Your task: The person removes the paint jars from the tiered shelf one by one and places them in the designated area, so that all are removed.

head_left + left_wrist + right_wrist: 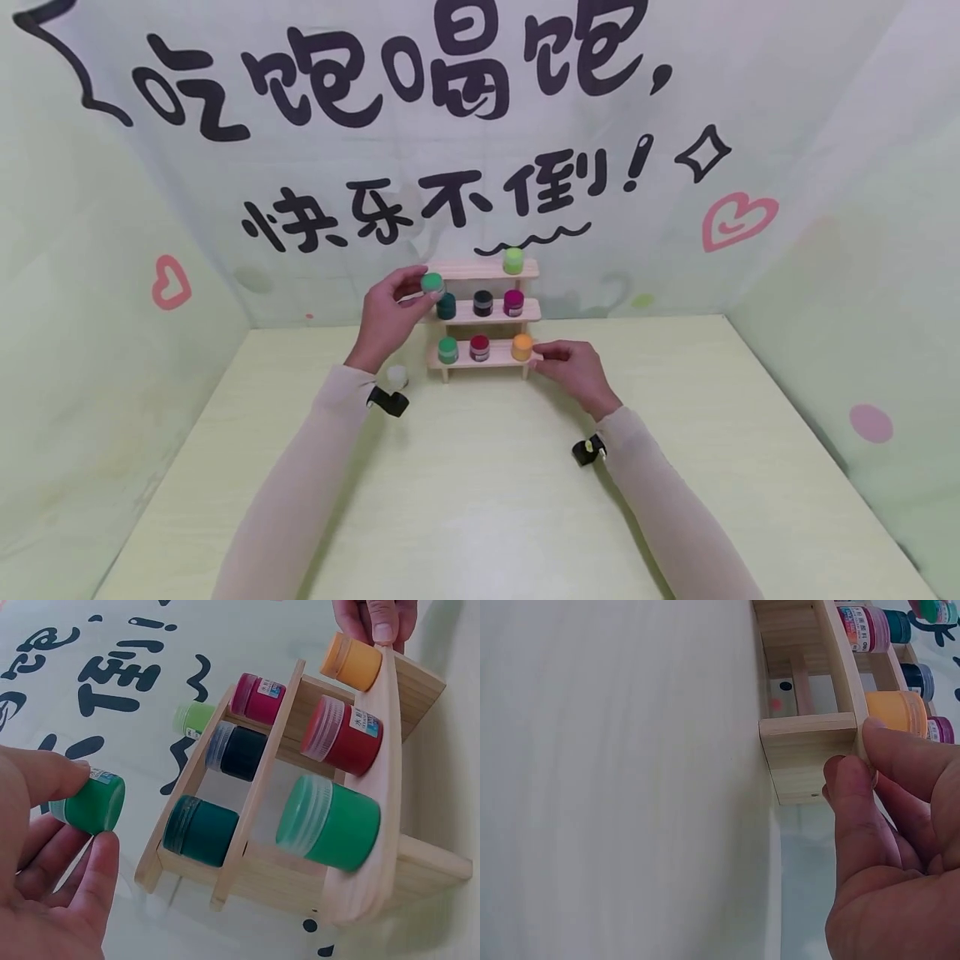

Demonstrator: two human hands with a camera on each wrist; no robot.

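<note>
My left hand (386, 323) pinches a small green paint jar (94, 801) between thumb and fingers, beside the upper left of a three-tier wooden shelf rack (474, 269). With thumb and fingers, my right hand (900, 840) grips the right end of the rack's lowest board. On that board stand a green jar (447, 350), a red jar (479, 347) and an orange jar (522, 347), the orange one right by my right thumb. The middle board carries teal (201, 831), black (236, 751) and magenta (257, 699) jars. A light green jar (513, 261) tops the rack at right.
A whitish, see-through jar (397, 377) stands on the pale table (480, 500), close to my left wrist. Behind the rack hangs a light backdrop (420, 150) with black lettering, and side panels rise at both edges of the table.
</note>
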